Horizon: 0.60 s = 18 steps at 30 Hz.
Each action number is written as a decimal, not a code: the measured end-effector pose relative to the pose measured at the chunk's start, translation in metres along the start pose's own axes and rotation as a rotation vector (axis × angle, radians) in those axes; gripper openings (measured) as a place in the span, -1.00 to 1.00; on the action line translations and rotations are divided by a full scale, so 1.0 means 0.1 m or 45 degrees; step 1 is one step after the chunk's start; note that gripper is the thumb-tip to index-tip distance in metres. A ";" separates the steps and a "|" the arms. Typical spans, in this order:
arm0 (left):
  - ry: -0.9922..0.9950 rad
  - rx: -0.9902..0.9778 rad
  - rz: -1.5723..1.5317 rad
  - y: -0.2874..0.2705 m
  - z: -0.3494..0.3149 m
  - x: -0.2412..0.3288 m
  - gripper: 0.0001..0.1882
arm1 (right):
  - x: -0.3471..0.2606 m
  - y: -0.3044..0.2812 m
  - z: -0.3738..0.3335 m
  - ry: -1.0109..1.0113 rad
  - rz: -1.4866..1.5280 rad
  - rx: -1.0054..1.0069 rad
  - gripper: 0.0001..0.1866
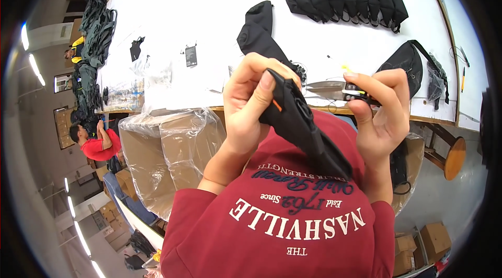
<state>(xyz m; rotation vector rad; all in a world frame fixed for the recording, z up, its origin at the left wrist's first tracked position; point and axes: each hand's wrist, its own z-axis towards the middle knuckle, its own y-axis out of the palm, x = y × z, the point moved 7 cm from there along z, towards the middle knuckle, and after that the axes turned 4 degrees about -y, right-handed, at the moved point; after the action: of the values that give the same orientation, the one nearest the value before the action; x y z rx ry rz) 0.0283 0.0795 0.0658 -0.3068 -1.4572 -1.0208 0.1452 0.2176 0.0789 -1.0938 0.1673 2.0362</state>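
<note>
Nearby, white table (198,1) before hands (244,103); plastic-lined carton (185,145) left.

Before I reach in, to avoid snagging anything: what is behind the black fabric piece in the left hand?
Behind the black fabric piece, the maroon T-shirt and white tabletop show past its edges; the part of the T-shirt it covers cannot be seen.
</note>
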 end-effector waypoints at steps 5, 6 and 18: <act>-0.015 -0.052 -0.061 0.04 -0.07 -0.01 -0.83 | -0.17 -0.03 0.01 -0.165 -0.096 -0.004 -0.65; 0.007 -0.051 -0.018 0.03 -0.09 0.00 -0.82 | -0.16 -0.03 -0.01 -0.151 -0.088 0.005 -0.64; -0.037 0.057 0.138 0.10 -0.17 0.07 -0.77 | -0.36 0.01 -0.09 -0.344 -0.296 0.042 -0.64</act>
<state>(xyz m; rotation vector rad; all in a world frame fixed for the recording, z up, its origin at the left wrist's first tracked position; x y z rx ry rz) 0.0456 0.0702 0.0738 -0.3659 -1.4718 -0.8990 0.1616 0.1919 0.1002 -0.7694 -0.0619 1.9391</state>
